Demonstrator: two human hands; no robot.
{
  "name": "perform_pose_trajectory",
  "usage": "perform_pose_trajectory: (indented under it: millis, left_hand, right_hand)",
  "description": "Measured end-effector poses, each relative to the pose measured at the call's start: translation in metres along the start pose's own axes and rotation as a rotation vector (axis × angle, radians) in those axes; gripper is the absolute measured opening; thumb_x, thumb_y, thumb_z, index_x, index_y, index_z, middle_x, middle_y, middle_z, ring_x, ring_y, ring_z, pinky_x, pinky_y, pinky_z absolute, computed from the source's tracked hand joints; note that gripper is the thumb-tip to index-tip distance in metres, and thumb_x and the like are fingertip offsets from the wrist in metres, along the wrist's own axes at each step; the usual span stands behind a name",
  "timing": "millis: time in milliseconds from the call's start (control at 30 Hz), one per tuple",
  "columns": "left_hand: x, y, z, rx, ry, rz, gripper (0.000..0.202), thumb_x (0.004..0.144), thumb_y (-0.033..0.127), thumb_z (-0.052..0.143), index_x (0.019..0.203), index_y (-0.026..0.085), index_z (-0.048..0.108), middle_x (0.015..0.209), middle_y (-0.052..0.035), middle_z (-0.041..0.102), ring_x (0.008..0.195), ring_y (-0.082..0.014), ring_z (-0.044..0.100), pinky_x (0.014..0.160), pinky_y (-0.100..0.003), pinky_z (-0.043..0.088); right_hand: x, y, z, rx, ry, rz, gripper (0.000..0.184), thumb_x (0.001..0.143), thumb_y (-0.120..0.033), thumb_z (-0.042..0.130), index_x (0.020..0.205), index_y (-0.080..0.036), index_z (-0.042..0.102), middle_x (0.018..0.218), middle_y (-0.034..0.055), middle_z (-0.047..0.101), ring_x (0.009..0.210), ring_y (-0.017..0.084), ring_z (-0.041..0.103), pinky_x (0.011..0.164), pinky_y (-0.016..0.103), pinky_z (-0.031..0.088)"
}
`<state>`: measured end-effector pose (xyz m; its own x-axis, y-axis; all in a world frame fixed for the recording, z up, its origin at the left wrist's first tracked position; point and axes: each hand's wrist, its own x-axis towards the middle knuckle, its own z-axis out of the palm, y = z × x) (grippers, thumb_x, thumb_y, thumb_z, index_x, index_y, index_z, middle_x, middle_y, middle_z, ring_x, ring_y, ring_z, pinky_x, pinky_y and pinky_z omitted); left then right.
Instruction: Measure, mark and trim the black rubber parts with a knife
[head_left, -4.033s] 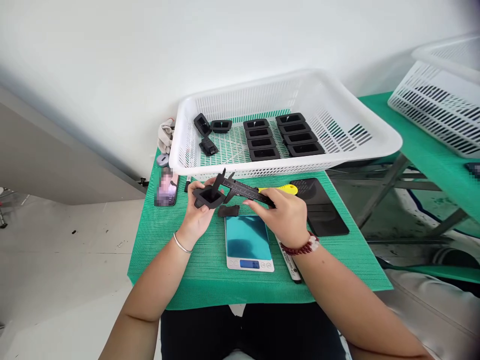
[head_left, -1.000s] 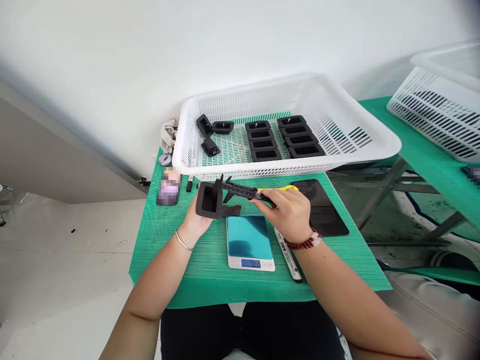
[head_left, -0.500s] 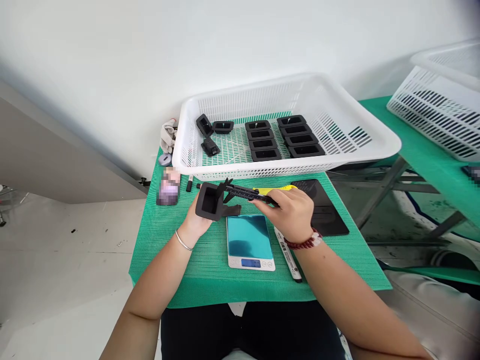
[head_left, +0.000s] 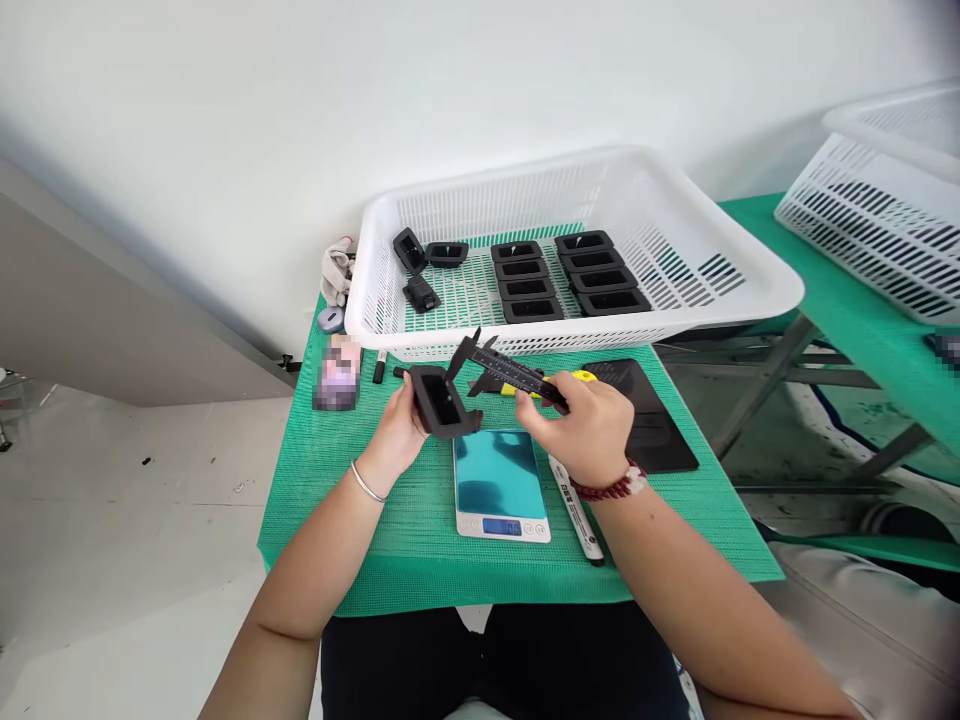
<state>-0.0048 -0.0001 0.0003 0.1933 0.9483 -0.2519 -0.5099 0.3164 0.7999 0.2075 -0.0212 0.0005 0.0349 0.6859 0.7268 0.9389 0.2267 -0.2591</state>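
My left hand [head_left: 401, 428] grips a black rectangular hollow part [head_left: 429, 402] with a wide rim and a small hooked arm at its right side; the opening faces up toward me. In my right hand [head_left: 589, 425] is a black caliper [head_left: 506, 372], its jaws spread apart and pointing left. One jaw tip lies at the upper edge of the part's opening; whether it touches I cannot tell. Below both hands a kitchen scale [head_left: 501, 475] with a shiny blue plate rests on the green-covered table [head_left: 405, 560]. A yellow object [head_left: 585, 376] is partly hidden behind the right hand.
Behind the hands stands a white plastic basket [head_left: 480, 345] holding several similar black parts [head_left: 529, 288]. A white marker [head_left: 576, 510] lies right of the scale, near a black flat tablet-like board [head_left: 664, 425]. A phone-like object [head_left: 337, 375] and a glove [head_left: 337, 272] lie left. Another basket [head_left: 870, 210] stands right.
The black part has turned in my left hand and moved slightly right. The caliper has drawn back a little to the right and tilted, its jaws now showing more clearly.
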Motion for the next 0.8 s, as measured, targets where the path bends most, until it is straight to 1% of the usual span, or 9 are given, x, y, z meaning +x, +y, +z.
perform_pose_trajectory:
  millis: [100, 167, 267, 367, 433, 533, 667, 733, 800]
  left_hand:
    - [-0.0008, -0.0036, -0.0008, 0.101, -0.109, 0.085, 0.039, 0.074, 0.052, 0.068, 0.089, 0.016, 0.067, 0.08, -0.002, 0.067, 0.07, -0.0117, 0.064, 0.062, -0.022, 0.053]
    - [-0.0022, -0.0054, -0.0006, 0.147, -0.153, 0.115, 0.036, 0.072, 0.049, 0.071, 0.084, 0.016, 0.065, 0.076, 0.0, 0.064, 0.065, -0.0091, 0.062, 0.059, -0.02, 0.051]
    - [-0.0038, -0.0068, 0.0003, 0.188, -0.175, 0.119, 0.035, 0.07, 0.047, 0.074, 0.08, 0.016, 0.06, 0.074, 0.0009, 0.063, 0.065, -0.0087, 0.061, 0.06, -0.02, 0.052]
    - [-0.0041, -0.0073, 0.0009, 0.195, -0.157, 0.12, 0.037, 0.068, 0.046, 0.076, 0.079, 0.017, 0.057, 0.075, 0.0011, 0.062, 0.068, -0.0099, 0.062, 0.065, -0.023, 0.054]
    - [-0.0039, -0.0074, 0.0007, 0.19, -0.146, 0.127, 0.038, 0.067, 0.047, 0.077, 0.081, 0.017, 0.057, 0.077, 0.0009, 0.062, 0.071, -0.0106, 0.062, 0.067, -0.025, 0.055]
    - [-0.0037, -0.0079, -0.0005, 0.203, -0.165, 0.136, 0.039, 0.068, 0.047, 0.076, 0.088, 0.018, 0.059, 0.081, -0.0001, 0.063, 0.074, -0.0115, 0.062, 0.066, -0.025, 0.054]
    - [-0.003, -0.0091, -0.0023, 0.226, -0.198, 0.146, 0.04, 0.069, 0.047, 0.075, 0.094, 0.019, 0.061, 0.084, -0.0013, 0.064, 0.075, -0.0118, 0.062, 0.064, -0.024, 0.052]
    - [-0.0023, -0.0097, -0.0027, 0.226, -0.219, 0.152, 0.043, 0.068, 0.048, 0.076, 0.096, 0.02, 0.061, 0.086, -0.0019, 0.064, 0.076, -0.0126, 0.062, 0.065, -0.025, 0.053]
    - [-0.0015, -0.01, -0.0025, 0.24, -0.238, 0.178, 0.045, 0.065, 0.046, 0.079, 0.096, 0.02, 0.062, 0.089, -0.0026, 0.065, 0.079, -0.0138, 0.063, 0.069, -0.026, 0.053]
  right_hand:
    - [-0.001, 0.0009, 0.0025, 0.013, 0.003, 0.022, 0.03, 0.082, -0.042, 0.056, 0.065, -0.018, 0.059, 0.045, -0.0003, 0.05, 0.045, 0.013, 0.045, 0.047, 0.026, 0.031]
    - [-0.0013, 0.0013, 0.0043, 0.032, -0.006, 0.014, 0.029, 0.085, -0.044, 0.056, 0.074, -0.017, 0.062, 0.049, 0.0008, 0.055, 0.049, 0.014, 0.05, 0.049, 0.026, 0.034]
    - [-0.0013, 0.0009, 0.006, 0.087, -0.042, -0.049, 0.03, 0.088, -0.044, 0.054, 0.085, -0.016, 0.064, 0.057, 0.003, 0.062, 0.053, 0.015, 0.054, 0.052, 0.027, 0.037]
    - [-0.002, 0.0, 0.0066, 0.122, -0.077, -0.095, 0.029, 0.089, -0.041, 0.053, 0.09, -0.015, 0.064, 0.065, 0.0046, 0.067, 0.056, 0.015, 0.058, 0.055, 0.027, 0.039]
    - [-0.0031, 0.0, 0.0071, 0.127, -0.067, -0.1, 0.029, 0.089, -0.042, 0.053, 0.087, -0.016, 0.065, 0.065, 0.0045, 0.068, 0.056, 0.015, 0.059, 0.054, 0.026, 0.039]
    - [-0.005, 0.0011, 0.0077, 0.126, -0.032, -0.072, 0.034, 0.087, -0.048, 0.057, 0.077, -0.017, 0.066, 0.061, 0.0037, 0.068, 0.053, 0.014, 0.057, 0.052, 0.026, 0.036]
    - [-0.0062, 0.0022, 0.0071, 0.086, -0.038, -0.009, 0.046, 0.082, -0.059, 0.058, 0.06, -0.017, 0.061, 0.048, 0.0014, 0.058, 0.046, 0.011, 0.048, 0.048, 0.026, 0.029]
    - [-0.0058, 0.0016, 0.0065, 0.068, -0.045, -0.003, 0.05, 0.081, -0.061, 0.058, 0.055, -0.018, 0.058, 0.044, 0.0004, 0.054, 0.044, 0.01, 0.044, 0.047, 0.026, 0.027]
    - [-0.0049, 0.0009, 0.006, 0.062, -0.041, 0.0, 0.051, 0.081, -0.061, 0.057, 0.054, -0.017, 0.056, 0.043, -0.0003, 0.051, 0.044, 0.01, 0.042, 0.047, 0.025, 0.027]
